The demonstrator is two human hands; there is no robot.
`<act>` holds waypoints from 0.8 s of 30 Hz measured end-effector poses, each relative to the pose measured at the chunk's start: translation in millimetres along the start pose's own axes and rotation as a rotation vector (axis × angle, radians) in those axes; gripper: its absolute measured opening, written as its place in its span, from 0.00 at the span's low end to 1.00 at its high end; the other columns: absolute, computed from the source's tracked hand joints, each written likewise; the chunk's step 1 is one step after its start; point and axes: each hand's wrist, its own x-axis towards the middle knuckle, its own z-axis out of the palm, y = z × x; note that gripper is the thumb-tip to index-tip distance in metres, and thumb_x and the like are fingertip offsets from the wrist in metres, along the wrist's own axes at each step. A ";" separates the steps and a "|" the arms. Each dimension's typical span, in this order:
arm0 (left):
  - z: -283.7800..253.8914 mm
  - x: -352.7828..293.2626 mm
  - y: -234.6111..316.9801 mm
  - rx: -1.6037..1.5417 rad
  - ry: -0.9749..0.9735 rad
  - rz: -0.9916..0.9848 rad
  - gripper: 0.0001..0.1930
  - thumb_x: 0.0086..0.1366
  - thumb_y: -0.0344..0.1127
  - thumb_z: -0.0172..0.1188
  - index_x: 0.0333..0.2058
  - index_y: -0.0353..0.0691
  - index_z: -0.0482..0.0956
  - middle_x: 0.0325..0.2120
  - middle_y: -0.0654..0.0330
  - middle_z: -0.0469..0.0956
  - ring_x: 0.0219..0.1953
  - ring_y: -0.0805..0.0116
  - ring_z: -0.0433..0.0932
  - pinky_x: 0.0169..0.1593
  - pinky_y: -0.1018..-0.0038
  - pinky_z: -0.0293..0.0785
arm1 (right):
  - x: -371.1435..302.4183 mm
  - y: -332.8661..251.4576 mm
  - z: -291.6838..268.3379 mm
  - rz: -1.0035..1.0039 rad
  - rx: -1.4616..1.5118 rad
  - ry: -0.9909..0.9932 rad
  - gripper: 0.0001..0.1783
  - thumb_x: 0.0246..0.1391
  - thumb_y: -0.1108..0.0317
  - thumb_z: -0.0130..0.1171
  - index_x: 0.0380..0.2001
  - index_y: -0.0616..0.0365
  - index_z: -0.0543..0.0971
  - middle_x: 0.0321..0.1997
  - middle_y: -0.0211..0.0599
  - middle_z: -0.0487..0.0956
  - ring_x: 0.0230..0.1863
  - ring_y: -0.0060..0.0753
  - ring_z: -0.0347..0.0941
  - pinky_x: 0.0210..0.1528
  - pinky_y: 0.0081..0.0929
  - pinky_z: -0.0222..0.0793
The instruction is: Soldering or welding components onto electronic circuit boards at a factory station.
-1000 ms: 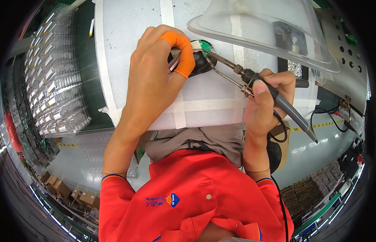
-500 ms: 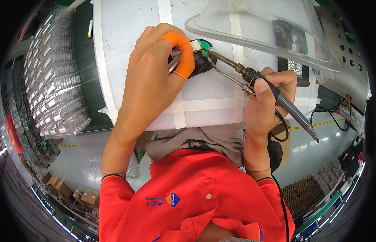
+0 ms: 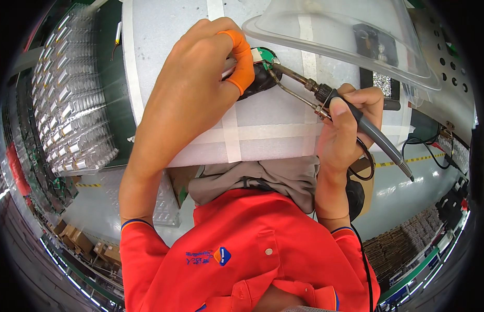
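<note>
In my right hand (image 3: 351,122) is a soldering iron (image 3: 364,125), held like a pen, with a thin metal side tube fixed along it. Its tip meets the right edge of a small green circuit board (image 3: 267,55), which sits on a dark rounded housing (image 3: 260,83) on the padded work surface. Orange finger covers (image 3: 243,65) wrap fingers of my left hand (image 3: 192,78), which curl closed at the housing's left end. A greyish piece shows between those fingers, but its kind is mostly hidden by them.
A clear plastic hood (image 3: 335,47) hangs over the far right. Beneath it sits a black holder with silvery shavings (image 3: 381,83). Clear plastic trays (image 3: 73,99) are stacked at left, near a small yellow part with wires (image 3: 118,34). A perforated metal panel (image 3: 442,62) stands at right.
My left hand has shifted slightly away from me and to the left, its forearm swinging outward. The soldering iron stays at the circuit board with little change.
</note>
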 end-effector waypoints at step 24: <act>-13.7 18.5 -7.3 0.039 -0.241 -0.006 0.11 0.58 0.27 0.63 0.40 0.32 0.77 0.31 0.48 0.81 0.31 0.51 0.79 0.38 0.66 0.73 | -0.3 -5.7 -0.1 0.066 -0.032 0.042 0.09 0.48 0.78 0.52 0.33 0.58 0.65 0.26 0.30 0.64 0.26 0.17 0.55 0.29 0.15 0.55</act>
